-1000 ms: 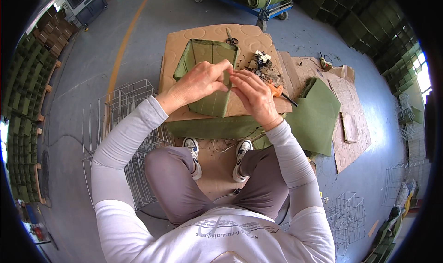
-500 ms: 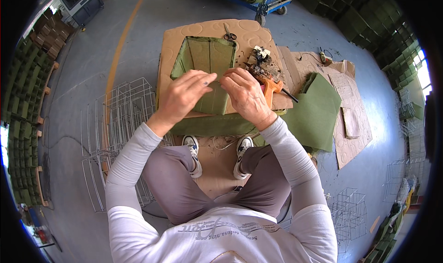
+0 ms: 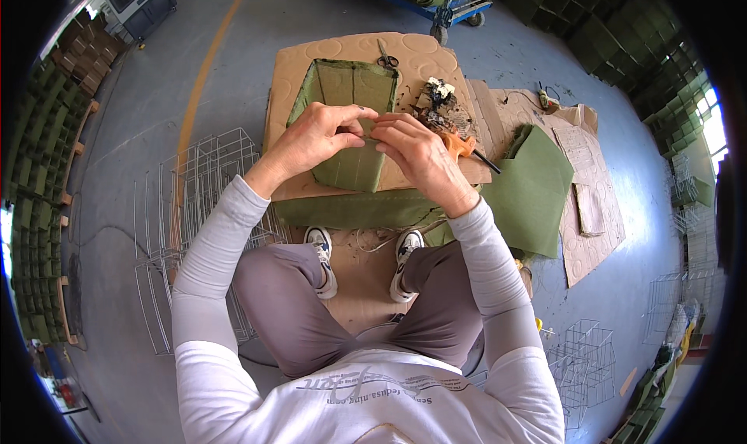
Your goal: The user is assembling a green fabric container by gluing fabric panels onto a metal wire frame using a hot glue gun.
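Both my hands hover close together over a green fabric box (image 3: 352, 173) that lies on a cardboard-topped work surface. My left hand (image 3: 320, 139) has its index finger stretched toward the right fingertips, with the thumb bent below it. The fingers of my right hand (image 3: 420, 150) are drawn together in a pinch. Whatever lies between the fingertips, if anything, is too small to make out. Beside my right hand rests an orange glue gun (image 3: 457, 143) with a dark rod at its end. Black-handled scissors (image 3: 387, 59) lie beyond the box.
Dark scraps and residue (image 3: 443, 115) litter the cardboard (image 3: 292, 66) right of the box. Green fabric sheets (image 3: 533, 195) overlap more cardboard at right. Wire frames (image 3: 206, 179) stand on the floor at left. A blue cart (image 3: 459, 10) with rolled green material stands at the far side.
My left hand has shifted up and right, its index finger now reaching the right fingertips. My right hand has moved slightly right and down, its fingers still pinched.
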A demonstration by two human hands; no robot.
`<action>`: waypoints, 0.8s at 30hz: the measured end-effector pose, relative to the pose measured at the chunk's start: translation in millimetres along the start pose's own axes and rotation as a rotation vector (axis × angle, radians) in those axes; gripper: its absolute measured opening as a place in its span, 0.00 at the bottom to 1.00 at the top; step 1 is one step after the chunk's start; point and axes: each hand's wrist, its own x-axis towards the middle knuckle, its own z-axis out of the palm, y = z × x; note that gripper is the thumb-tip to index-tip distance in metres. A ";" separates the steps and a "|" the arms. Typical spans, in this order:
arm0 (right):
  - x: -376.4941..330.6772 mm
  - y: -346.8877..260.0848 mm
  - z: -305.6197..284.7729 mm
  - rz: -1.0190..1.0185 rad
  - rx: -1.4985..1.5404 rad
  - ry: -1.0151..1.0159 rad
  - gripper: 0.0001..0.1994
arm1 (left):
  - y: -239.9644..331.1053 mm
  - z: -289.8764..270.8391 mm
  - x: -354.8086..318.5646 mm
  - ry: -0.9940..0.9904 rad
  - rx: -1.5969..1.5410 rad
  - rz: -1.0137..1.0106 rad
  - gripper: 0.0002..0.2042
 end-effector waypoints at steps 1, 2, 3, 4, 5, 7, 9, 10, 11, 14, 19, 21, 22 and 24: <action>-0.1 -2.1 -0.7 -0.009 -0.050 -0.035 0.05 | 1.1 -0.6 -0.5 0.003 0.001 -0.002 0.19; -0.3 -3.5 -1.2 -0.017 -0.100 -0.070 0.06 | 2.1 -2.4 0.0 -0.017 -0.002 -0.041 0.20; 0.7 -3.2 -0.7 -0.017 -0.100 -0.071 0.06 | 2.7 -4.3 0.2 -0.040 -0.006 -0.079 0.22; 2.8 -1.0 0.4 -0.061 -0.141 -0.081 0.06 | 2.5 -6.4 0.1 -0.040 -0.007 -0.079 0.22; 3.5 0.0 1.5 -0.104 -0.183 -0.091 0.06 | 2.2 -8.8 0.1 -0.056 -0.015 -0.081 0.22; 2.8 0.8 4.4 -0.113 -0.201 -0.087 0.06 | 2.2 -11.3 1.3 -0.065 -0.023 -0.082 0.22; 1.7 1.9 5.2 -0.126 -0.220 -0.083 0.05 | 1.7 -10.7 2.1 -0.112 -0.002 -0.100 0.25; 0.5 2.4 4.9 -0.103 -0.183 -0.082 0.05 | 3.1 -7.4 0.3 -0.106 -0.001 -0.099 0.25; -0.1 2.4 4.2 -0.081 -0.145 -0.082 0.05 | 6.3 -1.4 -3.4 0.005 0.035 -0.039 0.28; -1.2 0.1 3.0 -0.060 -0.123 -0.066 0.05 | 9.8 12.2 -9.0 0.121 -0.068 0.042 0.34; -1.5 3.0 2.4 -0.105 -0.209 -0.089 0.07 | 15.6 18.4 -6.3 0.108 -0.039 -0.023 0.30; -0.7 4.0 3.7 -0.142 -0.240 -0.094 0.07 | 13.9 13.7 -5.3 0.092 -0.032 -0.034 0.29; -1.5 6.2 5.4 -0.114 -0.206 -0.101 0.07 | 12.5 11.3 -5.1 0.080 -0.022 -0.039 0.28; -2.4 5.4 6.9 -0.089 -0.175 -0.110 0.07 | 6.6 11.9 -6.1 0.093 -0.034 -0.008 0.26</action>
